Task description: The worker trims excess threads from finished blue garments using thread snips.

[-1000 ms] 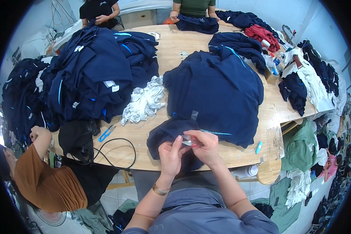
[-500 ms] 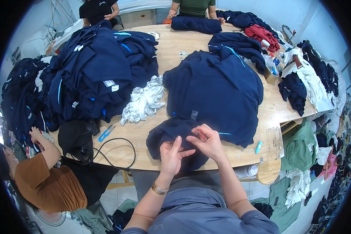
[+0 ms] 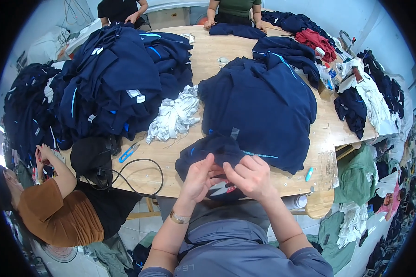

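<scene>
A bunched navy garment (image 3: 203,154) lies at the table's front edge, right under my hands. My left hand (image 3: 198,179) is closed at its near side, thumb up and fingers curled inward; what it pinches there is hidden against the dark cloth. Close beside it, my right hand (image 3: 252,177) has thumb and forefinger pressed together over the same garment. Small thread snips (image 3: 221,190) with red on the handle stick out beneath the right hand's fingers, blades toward the left. Beyond both hands lies a large stack of navy garments (image 3: 259,111) with light-blue trim.
Left of the stack sit white fabric strips (image 3: 174,113) and a tall navy heap (image 3: 111,78). Blue snips (image 3: 128,153), a black cable (image 3: 162,180) and a black bag (image 3: 90,161) lie front left. A turquoise marker-like item (image 3: 308,174) is at right. Co-workers sit left and across.
My hands have drawn closer together and their fingers have closed more. The snips' blades now show below my right hand. Across the table, a co-worker's navy bundle has been flattened.
</scene>
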The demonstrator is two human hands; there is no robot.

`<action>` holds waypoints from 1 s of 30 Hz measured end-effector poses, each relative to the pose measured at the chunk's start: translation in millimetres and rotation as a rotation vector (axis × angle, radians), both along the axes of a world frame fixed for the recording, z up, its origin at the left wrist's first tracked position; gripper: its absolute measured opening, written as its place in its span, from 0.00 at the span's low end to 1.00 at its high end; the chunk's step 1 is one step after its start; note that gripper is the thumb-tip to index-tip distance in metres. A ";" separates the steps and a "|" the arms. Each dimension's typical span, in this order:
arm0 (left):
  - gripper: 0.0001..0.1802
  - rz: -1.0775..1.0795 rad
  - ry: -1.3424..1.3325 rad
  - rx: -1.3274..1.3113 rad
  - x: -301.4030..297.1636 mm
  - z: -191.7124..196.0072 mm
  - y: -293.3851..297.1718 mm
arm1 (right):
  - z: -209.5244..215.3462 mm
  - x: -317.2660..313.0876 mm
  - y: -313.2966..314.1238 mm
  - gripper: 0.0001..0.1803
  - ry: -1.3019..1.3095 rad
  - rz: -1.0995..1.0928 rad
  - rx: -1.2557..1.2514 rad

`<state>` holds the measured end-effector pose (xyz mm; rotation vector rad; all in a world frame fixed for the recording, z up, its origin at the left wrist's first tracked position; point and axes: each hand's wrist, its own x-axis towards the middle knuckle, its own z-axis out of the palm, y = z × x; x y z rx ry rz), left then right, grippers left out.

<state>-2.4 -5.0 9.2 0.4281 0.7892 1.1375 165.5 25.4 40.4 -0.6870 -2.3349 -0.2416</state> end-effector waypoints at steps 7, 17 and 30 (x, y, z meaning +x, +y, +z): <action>0.10 0.202 -0.138 0.045 15.3 6.5 6.4 | -20.2 -0.8 -0.5 0.16 0.490 0.011 -0.363; 0.06 0.245 -0.267 0.060 25.3 6.5 3.1 | -16.9 -14.2 -2.9 0.14 0.495 -0.086 -0.353; 0.15 0.321 -0.433 0.023 29.1 11.4 6.7 | -18.5 1.6 -27.2 0.02 0.924 -0.083 -0.699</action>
